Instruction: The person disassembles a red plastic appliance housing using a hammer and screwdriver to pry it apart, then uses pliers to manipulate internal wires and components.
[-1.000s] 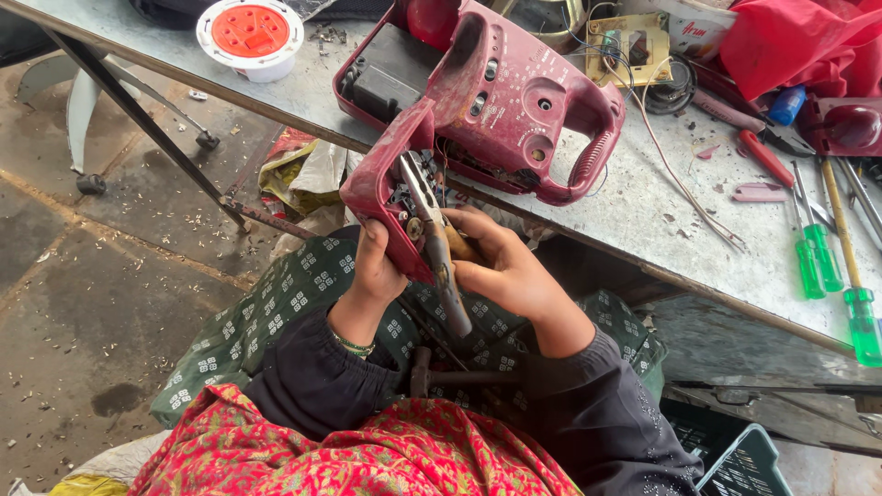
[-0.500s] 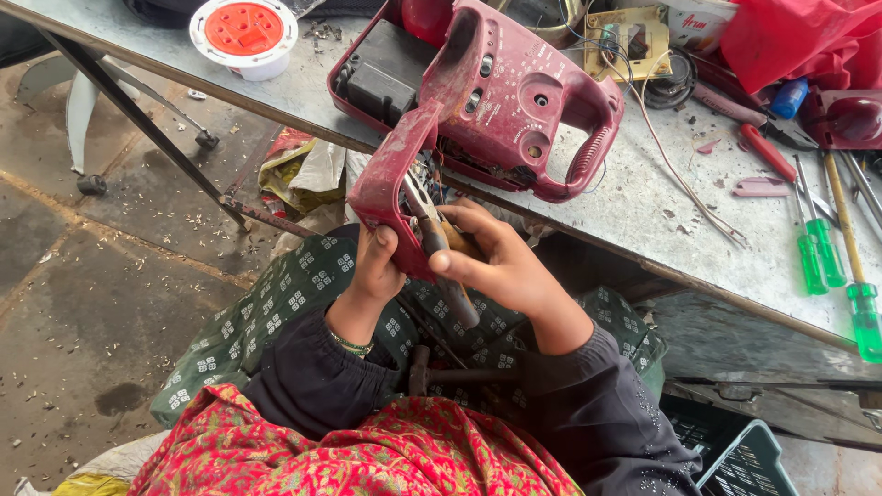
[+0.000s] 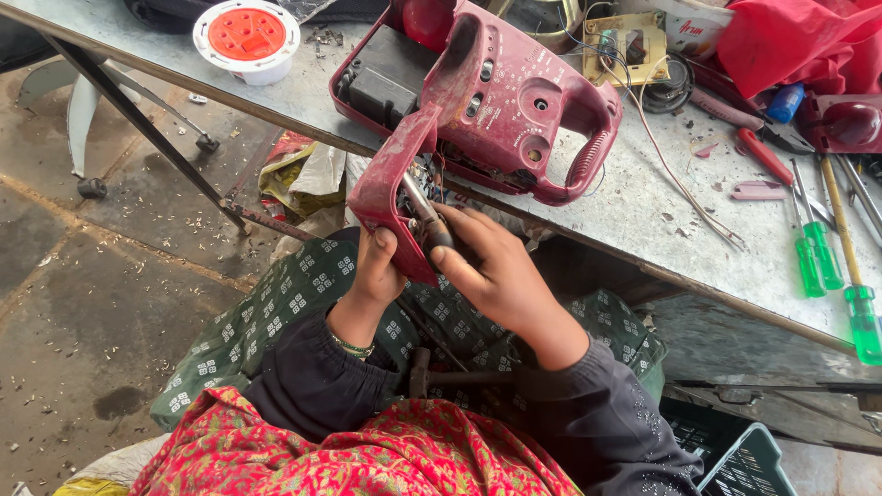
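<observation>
While the pliers (image 3: pixel 424 218) have sunk deeper into the red casing (image 3: pixel 478 101) at the bench (image 3: pixel 643 220) edge, right hand (image 3: pixel 496 276) grips them; left hand (image 3: pixel 378 271) clasps the casing.

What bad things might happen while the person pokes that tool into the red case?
The tool in the right hand points near the left hand, so a slip might jab those fingers. The red case hangs over the table edge, held up by one hand, so it might tip or drop. Thin loose wires lie beside it and could snag.
</observation>
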